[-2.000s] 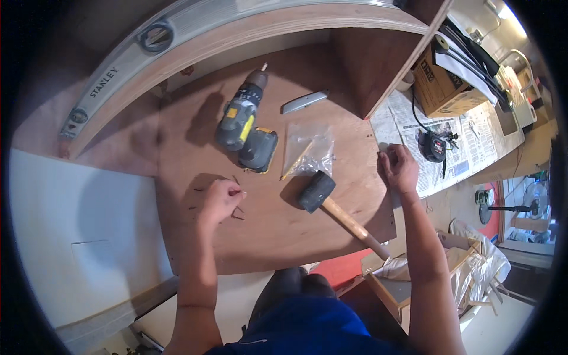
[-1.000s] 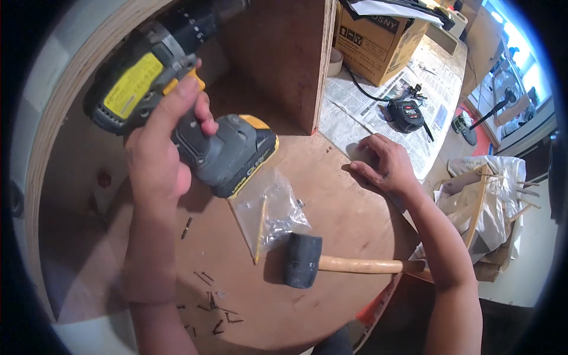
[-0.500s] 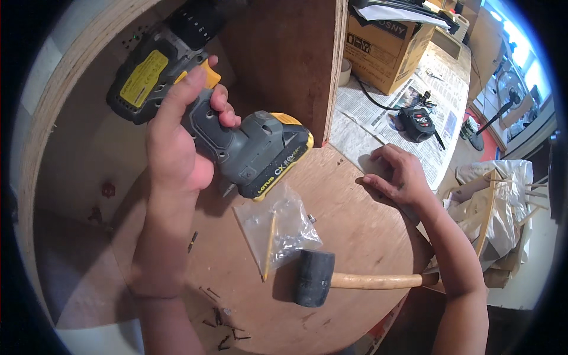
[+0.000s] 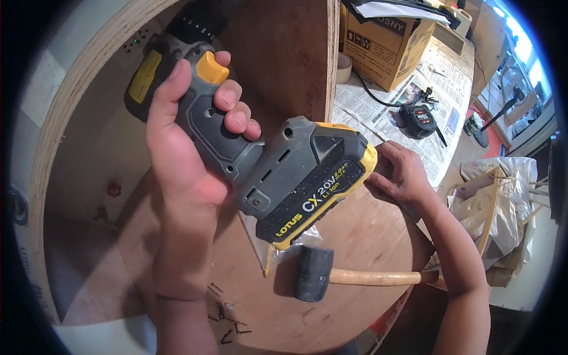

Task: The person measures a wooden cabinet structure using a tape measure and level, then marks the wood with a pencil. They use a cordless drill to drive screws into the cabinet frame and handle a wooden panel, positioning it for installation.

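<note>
My left hand [image 4: 186, 142] is wrapped round the grip of a dark grey and yellow cordless drill [image 4: 284, 171]. The chuck end is tilted up toward the far left, and the battery faces me. My right hand [image 4: 405, 174] rests at the edge of the wooden board [image 4: 367, 236], fingers bent and thumb apart, with nothing visible in it. Part of its thumb lies close behind the battery in the picture. Below the drill is a rubber mallet [image 4: 315, 273] with a wooden handle. A clear plastic bag and a pencil [image 4: 267, 261] are partly hidden by the battery.
An upright plywood panel [image 4: 278, 65] stands ahead, beside a curved plywood edge [image 4: 59, 100]. Loose screws [image 4: 231, 325] lie near my left forearm. On newspaper to the right are a tape measure [image 4: 417, 121] and a cardboard box [image 4: 378, 50]. Wrapped wooden pieces [image 4: 497, 201] stand far right.
The drill has come closer and its battery end has swung right, covering more of the bag and pencil. My right hand has stayed nearly where it was.
</note>
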Tool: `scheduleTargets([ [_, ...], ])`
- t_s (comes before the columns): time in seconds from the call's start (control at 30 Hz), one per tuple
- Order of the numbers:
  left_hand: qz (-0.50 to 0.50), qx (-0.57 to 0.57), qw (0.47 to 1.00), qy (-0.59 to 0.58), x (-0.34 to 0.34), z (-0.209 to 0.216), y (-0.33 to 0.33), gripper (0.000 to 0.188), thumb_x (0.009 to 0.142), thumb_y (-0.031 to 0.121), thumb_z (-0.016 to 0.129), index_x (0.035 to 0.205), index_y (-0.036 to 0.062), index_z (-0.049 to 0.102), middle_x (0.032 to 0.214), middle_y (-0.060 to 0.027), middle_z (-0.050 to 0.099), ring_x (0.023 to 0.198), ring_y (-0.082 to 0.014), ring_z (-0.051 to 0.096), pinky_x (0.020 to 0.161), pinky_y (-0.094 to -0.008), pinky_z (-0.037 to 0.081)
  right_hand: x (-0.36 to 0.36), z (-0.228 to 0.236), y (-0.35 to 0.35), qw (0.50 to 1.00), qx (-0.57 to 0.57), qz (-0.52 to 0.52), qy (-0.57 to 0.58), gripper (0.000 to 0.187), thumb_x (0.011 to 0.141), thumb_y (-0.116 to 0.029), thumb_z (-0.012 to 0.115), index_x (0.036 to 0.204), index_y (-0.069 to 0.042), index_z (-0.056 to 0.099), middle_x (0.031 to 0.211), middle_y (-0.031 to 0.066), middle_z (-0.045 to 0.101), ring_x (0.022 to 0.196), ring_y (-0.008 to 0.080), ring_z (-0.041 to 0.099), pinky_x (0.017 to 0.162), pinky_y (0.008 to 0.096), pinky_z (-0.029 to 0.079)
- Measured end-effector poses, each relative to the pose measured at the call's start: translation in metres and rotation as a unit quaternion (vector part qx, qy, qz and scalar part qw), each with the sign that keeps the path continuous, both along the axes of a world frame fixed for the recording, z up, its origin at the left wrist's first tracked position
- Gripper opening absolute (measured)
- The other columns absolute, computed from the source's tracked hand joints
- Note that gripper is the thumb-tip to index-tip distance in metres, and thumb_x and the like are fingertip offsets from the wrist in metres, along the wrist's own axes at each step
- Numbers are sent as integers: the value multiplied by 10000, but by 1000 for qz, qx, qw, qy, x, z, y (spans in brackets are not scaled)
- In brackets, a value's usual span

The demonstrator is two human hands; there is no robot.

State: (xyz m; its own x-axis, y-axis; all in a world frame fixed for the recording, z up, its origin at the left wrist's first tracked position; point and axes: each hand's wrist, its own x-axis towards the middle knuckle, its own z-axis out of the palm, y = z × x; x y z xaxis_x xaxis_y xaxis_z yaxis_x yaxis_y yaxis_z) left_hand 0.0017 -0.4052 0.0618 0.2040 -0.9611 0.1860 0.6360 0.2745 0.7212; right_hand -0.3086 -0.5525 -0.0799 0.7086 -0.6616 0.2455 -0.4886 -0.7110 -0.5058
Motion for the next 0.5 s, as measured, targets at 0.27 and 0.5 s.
scheduleTargets([
  [0.27, 0, 3, 1000, 9, -4, 1, -3, 421, 1046, 422, 595, 1248, 52, 596, 831, -35, 589, 683, -160, 612, 680, -369, 570, 0, 0, -3, 1000, -11, 5, 10, 516, 818, -487, 837, 1041, -48, 680, 951, 159, 688, 861, 387, 703, 755, 449, 552],
  [0.5, 9, 12, 1000, -11, -4, 3, 1, 427, 1039, 430, 601, 1250, 59, 590, 830, -34, 591, 678, -157, 609, 684, -367, 566, -2, -3, -3, 1000, 0, 9, -9, 521, 823, -497, 832, 1046, -51, 682, 954, 154, 691, 852, 368, 709, 750, 441, 556],
])
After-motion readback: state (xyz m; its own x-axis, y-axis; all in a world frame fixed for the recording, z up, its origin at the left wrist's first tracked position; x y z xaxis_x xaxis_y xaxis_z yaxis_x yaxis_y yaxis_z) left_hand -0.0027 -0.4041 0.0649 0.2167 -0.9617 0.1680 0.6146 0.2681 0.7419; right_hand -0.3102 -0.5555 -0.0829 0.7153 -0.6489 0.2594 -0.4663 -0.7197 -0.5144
